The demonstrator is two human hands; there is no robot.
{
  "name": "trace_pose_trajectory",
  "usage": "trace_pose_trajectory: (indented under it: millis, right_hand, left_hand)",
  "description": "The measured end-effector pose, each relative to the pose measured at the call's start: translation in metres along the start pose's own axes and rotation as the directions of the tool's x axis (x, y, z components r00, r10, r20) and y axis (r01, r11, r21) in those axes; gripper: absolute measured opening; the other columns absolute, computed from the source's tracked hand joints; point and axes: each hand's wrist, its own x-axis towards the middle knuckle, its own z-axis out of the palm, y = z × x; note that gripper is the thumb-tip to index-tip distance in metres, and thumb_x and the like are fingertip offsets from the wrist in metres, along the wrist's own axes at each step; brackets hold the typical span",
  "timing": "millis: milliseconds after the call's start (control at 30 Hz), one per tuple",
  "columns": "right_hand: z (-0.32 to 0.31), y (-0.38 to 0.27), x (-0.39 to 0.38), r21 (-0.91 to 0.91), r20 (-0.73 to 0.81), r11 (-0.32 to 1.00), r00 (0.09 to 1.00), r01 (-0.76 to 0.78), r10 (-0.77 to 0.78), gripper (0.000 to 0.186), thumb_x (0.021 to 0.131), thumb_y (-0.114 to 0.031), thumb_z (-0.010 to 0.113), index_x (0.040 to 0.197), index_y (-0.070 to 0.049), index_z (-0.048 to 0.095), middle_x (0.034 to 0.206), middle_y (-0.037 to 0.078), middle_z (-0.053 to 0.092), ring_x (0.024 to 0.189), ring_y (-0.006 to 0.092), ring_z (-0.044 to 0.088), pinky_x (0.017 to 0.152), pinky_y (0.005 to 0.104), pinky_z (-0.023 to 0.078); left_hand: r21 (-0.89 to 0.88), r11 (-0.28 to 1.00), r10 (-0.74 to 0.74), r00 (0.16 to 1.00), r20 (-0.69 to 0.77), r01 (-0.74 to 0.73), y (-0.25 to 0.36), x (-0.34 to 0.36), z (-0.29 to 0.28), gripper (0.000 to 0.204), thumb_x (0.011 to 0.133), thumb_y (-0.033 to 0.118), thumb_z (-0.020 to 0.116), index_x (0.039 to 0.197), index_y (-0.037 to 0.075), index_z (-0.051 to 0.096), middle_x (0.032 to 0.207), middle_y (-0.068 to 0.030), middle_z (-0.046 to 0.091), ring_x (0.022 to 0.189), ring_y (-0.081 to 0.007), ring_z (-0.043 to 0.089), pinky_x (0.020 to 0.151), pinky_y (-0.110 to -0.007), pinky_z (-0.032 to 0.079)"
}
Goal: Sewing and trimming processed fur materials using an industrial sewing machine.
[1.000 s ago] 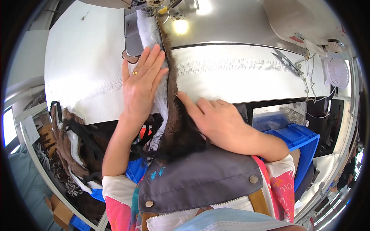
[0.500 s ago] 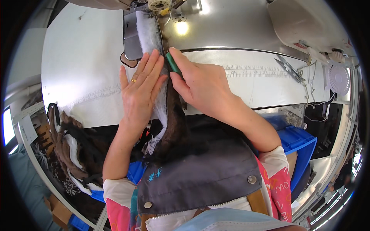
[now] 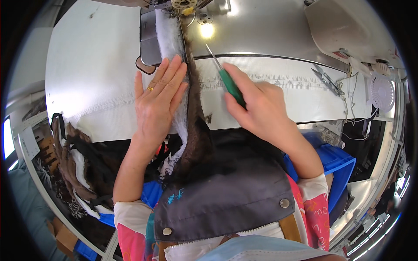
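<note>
A long strip of fur (image 3: 196, 104), white on one side and brown on the other, runs from my lap up under the head of a sewing machine (image 3: 183, 5). My left hand (image 3: 157, 93) lies flat on the white side, fingers stretched out and pointing toward the machine. My right hand (image 3: 260, 102) is closed round the green handle of an awl (image 3: 230, 84). Its thin metal point stands up and to the left over the machine bed, apart from the fur. The lower end of the strip is partly hidden against the dark apron.
Thread snips (image 3: 327, 80) lie on the white table (image 3: 91, 52) at the right, beside loose white thread and a small round fan (image 3: 382, 91). More fur pieces (image 3: 80, 165) hang at the left edge. A blue bin (image 3: 337, 158) stands below on the right.
My right hand has drawn the awl away from the fur's edge to the right, baring its metal point. My left hand stays on the fur, nearly in place.
</note>
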Motion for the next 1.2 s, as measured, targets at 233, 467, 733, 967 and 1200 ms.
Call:
trace_pose_trajectory:
  millis: [233,467,733,967,1200]
  right_hand:
    - [0.021,-0.001,0.037,-0.081,0.022,0.986,0.989,0.145,-0.143,0.046,0.079,-0.016,0.061,0.122,-0.006,0.05,0.073,0.01,0.062,0.061,0.0302,0.06,0.053,0.0374,0.046]
    - [0.0,-0.005,0.005,-0.062,0.216,0.958,0.941,0.28,-0.261,0.054,0.073,-0.013,0.063,0.124,-0.007,0.05,0.065,0.006,0.056,0.054,0.026,0.056,0.05,0.0363,0.044]
    - [0.0,0.001,0.022,-0.099,0.202,0.954,0.944,0.284,-0.26,0.054,0.07,-0.012,0.065,0.122,-0.009,0.054,0.062,0.005,0.056,0.049,0.0248,0.054,0.049,0.0354,0.044]
    - [0.004,0.006,0.035,-0.098,0.17,0.96,0.955,0.263,-0.244,0.052,0.072,-0.014,0.064,0.123,-0.011,0.053,0.062,0.006,0.058,0.049,0.0255,0.054,0.048,0.0356,0.043]
    - [-0.001,-0.009,0.004,0.028,0.062,0.994,0.992,0.105,-0.107,0.047,0.076,-0.014,0.062,0.12,-0.001,0.05,0.06,0.007,0.058,0.047,0.0254,0.054,0.049,0.0347,0.042]
  left_hand:
    - [-0.013,1.0,-0.011,1.0,0.004,0.011,0.0,0.0,-0.001,0.031,0.084,0.014,0.063,0.115,0.012,0.063,0.123,-0.0017,0.059,0.118,-0.0176,0.052,0.104,-0.049,0.025]
    - [-0.024,0.999,0.03,0.999,0.024,-0.03,-0.003,0.002,-0.006,0.029,0.083,0.015,0.064,0.112,0.012,0.065,0.12,-0.0017,0.06,0.117,-0.0177,0.053,0.103,-0.048,0.027]
    - [-0.027,0.999,0.031,0.999,-0.029,-0.032,-0.011,0.018,-0.001,0.027,0.083,0.016,0.064,0.109,0.012,0.065,0.119,0.0001,0.061,0.115,-0.0172,0.055,0.1,-0.049,0.031]
    - [0.04,0.998,0.056,0.994,-0.096,-0.053,-0.019,0.028,0.006,0.026,0.081,0.014,0.066,0.107,0.011,0.066,0.117,0.0016,0.062,0.11,-0.0165,0.056,0.1,-0.049,0.03]
    - [-0.069,0.986,0.146,0.984,-0.105,-0.154,-0.021,0.025,-0.001,0.02,0.078,0.015,0.068,0.097,0.009,0.069,0.106,0.0025,0.065,0.096,-0.0155,0.059,0.098,-0.05,0.032]
